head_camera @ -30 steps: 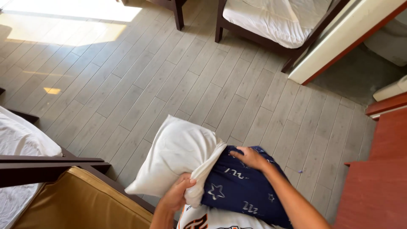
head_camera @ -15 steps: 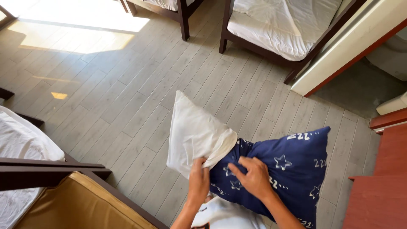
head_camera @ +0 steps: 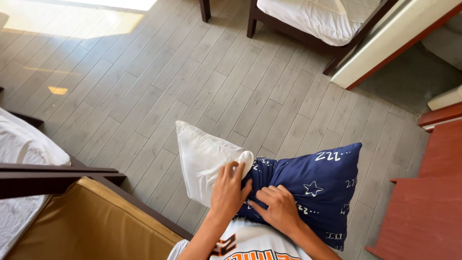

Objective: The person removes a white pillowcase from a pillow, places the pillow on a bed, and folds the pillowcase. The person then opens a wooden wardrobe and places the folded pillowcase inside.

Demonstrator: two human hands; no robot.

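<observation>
Your left hand (head_camera: 228, 190) presses on the white pillow (head_camera: 204, 161) just where it enters the dark blue pillowcase (head_camera: 313, 190), with its fingers (head_camera: 231, 169) curled over the folded white edge and gripping it. Your right hand (head_camera: 279, 209) sits just beside it to the right, its fingers (head_camera: 262, 195) bunched and closed on a pinch of the blue fabric at the case's opening. The pillow is held in the air close to your chest, above the grey plank floor (head_camera: 202, 77); its white half sticks out to the left and far side, and the star-patterned case covers the right half. Your white shirt with orange print (head_camera: 250, 245) shows at the near edge. To the near left is a tan mattress (head_camera: 82, 226) in a dark wooden frame (head_camera: 53, 173), with white bedding (head_camera: 24, 149) beyond it. At the far right stands another bed with a white sheet (head_camera: 317, 17), and a red wooden step (head_camera: 428, 192) lies at the right edge.
</observation>
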